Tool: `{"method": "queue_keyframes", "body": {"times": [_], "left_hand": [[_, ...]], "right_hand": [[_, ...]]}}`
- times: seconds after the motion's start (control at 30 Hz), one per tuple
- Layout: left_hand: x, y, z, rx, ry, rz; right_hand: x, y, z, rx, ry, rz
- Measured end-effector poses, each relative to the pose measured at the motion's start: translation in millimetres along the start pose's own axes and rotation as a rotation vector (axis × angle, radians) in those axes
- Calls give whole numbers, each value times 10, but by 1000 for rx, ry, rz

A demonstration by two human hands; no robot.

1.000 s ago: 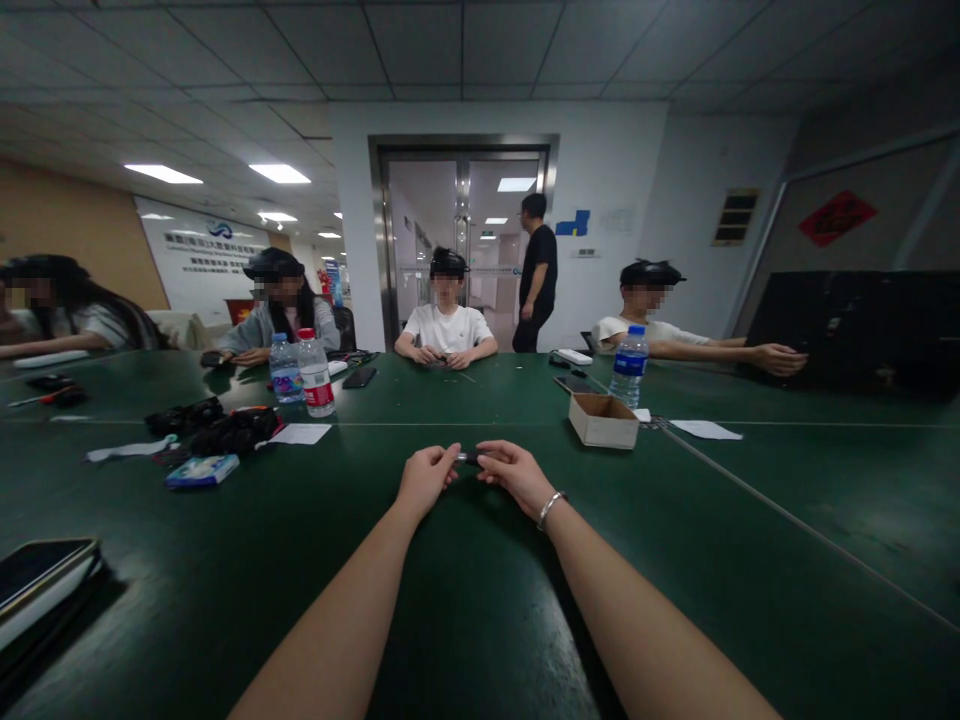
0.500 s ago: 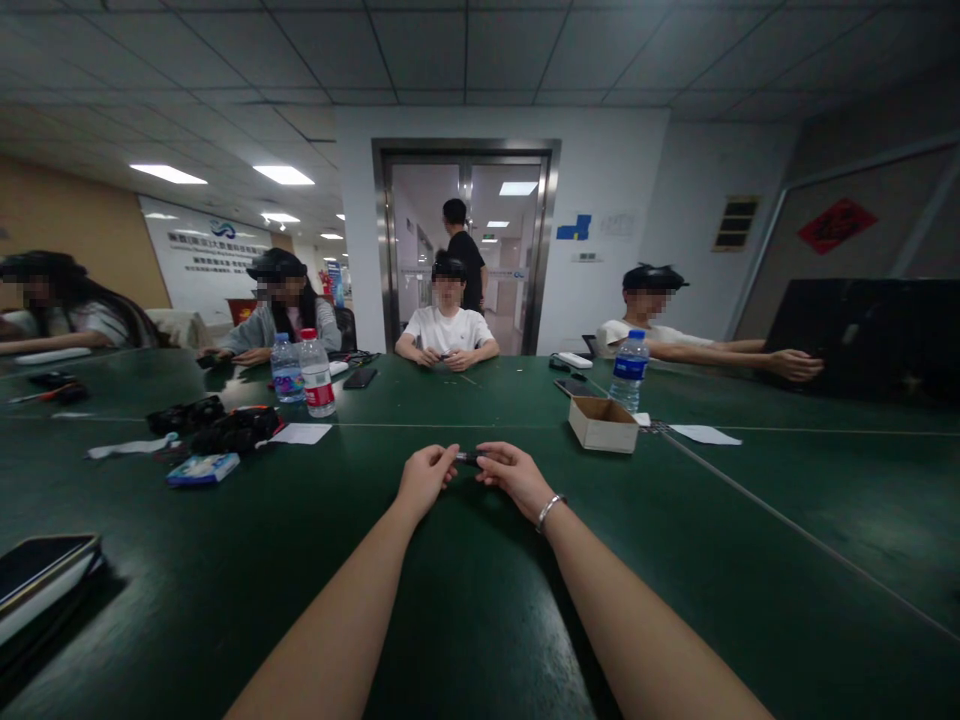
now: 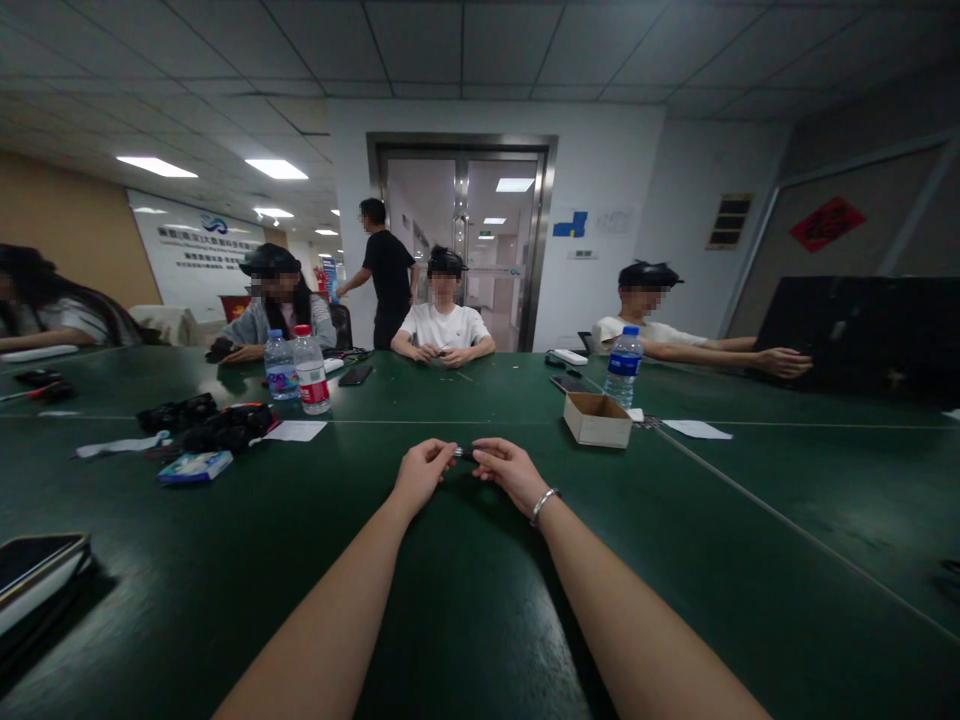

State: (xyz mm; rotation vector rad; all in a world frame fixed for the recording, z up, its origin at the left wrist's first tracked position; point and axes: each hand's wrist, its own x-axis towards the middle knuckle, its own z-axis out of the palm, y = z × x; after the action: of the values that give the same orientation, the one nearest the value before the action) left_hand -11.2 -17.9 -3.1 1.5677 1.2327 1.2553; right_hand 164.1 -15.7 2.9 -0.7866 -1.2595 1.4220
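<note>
Someone in black [image 3: 391, 275] has moved from before the glass door [image 3: 501, 300] to its left. The left hand [image 3: 421, 475] and right hand [image 3: 512, 472] pinch opposite ends of a small dark object [image 3: 466, 455] over the green tabletop [image 3: 469, 610], left of the open box [image 3: 598, 429].

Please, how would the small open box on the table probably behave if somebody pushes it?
The open box would probably slide rather than roll, since its sides are flat and it sits low. It is likely light for its size, as its walls look thin. Pushed away, it might bump the bottle close behind it.
</note>
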Motion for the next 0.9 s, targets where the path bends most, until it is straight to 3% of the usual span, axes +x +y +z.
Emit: {"method": "queue_keyframes", "body": {"times": [0.9], "left_hand": [[-29,52,-44,-69,-104,87]], "right_hand": [[37,25,-7,-7,41,27]]}}
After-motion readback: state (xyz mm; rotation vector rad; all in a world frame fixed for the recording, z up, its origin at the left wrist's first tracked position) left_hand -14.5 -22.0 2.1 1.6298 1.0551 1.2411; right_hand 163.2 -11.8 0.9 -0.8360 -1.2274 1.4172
